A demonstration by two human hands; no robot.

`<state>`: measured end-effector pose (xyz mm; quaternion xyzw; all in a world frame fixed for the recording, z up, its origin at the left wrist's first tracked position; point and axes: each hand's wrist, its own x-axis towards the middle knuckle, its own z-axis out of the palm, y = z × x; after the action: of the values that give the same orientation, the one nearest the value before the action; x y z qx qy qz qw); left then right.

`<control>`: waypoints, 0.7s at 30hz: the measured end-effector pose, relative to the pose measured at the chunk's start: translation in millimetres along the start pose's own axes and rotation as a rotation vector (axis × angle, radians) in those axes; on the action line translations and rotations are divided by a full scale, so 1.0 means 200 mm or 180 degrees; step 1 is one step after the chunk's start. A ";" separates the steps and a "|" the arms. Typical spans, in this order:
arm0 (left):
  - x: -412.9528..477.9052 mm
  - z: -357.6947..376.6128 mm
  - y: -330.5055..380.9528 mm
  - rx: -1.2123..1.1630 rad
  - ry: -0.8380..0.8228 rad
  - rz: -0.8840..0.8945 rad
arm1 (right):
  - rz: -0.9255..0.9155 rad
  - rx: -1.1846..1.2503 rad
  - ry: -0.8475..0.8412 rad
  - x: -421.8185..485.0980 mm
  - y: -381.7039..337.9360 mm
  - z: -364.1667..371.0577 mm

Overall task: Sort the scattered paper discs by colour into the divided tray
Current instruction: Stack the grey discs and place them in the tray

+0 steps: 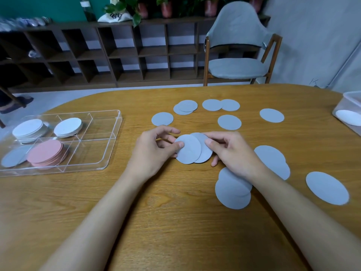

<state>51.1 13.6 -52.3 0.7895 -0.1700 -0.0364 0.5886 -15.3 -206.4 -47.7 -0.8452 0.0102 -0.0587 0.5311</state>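
A: Where are the discs now being handled?

B: Two overlapping grey discs [188,151] are held just above the middle of the surface [175,208]. The front one is pinched at its left rim by the left hand [154,149], with the thumb laid on top. The one behind is pinched at its right rim by the right hand [232,153]. Both sets of fingers [210,142] are closed narrowly on paper, and nothing else is held.

A: How are they expected to handle?

B: Very light, thin, flexible sheets are to be expected. They could probably be creased by a hard squeeze, and flat faces may slide or cling together. A gentle pinch at the rim is judged enough. For a disc lying flat, an edge would likely have to be lifted first.

A: And the remainder?

B: Loose grey discs [229,122] are scattered toward the far and right edges, several overlapped in pairs. The divided tray [115,132] is set by the left edge. White stacks [28,128] are seen in its far compartments, a pink stack [46,151] in the near middle one, and sorted grey discs [11,158] in the near left one. That last compartment is judged the destination.
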 end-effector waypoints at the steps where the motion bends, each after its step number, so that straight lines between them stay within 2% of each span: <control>1: 0.00 0.01 0.00 0.0034 0.0007 0.0001 | 0.0004 0.0008 -0.0008 0.00 0.00 0.00; 6: -0.01 0.06 -0.01 0.0323 0.0054 0.0035 | -0.0030 0.0250 -0.0037 0.01 0.00 0.02; 10: -0.02 0.07 0.02 0.0051 0.0209 0.0049 | -0.0048 0.0793 -0.0116 0.01 -0.01 0.03; 12: -0.02 0.06 0.03 0.0046 0.0324 0.0158 | -0.0068 0.0798 -0.0126 0.02 -0.01 0.03; 14: -0.03 0.06 0.03 0.0227 0.0427 0.0298 | -0.0162 0.0454 -0.0123 0.01 0.00 0.02; 18: -0.05 0.08 0.04 0.0575 0.0451 0.0516 | -0.0341 -0.0863 0.0058 -0.02 0.00 0.03; 21: -0.05 0.10 0.04 0.0669 0.0488 0.0595 | -0.0439 -0.0768 0.0209 -0.02 -0.01 0.05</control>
<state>34.0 -3.1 -51.5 0.8280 -0.2002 0.0969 0.5147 -18.8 -196.7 -49.9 -0.8992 -0.0235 -0.1209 0.4198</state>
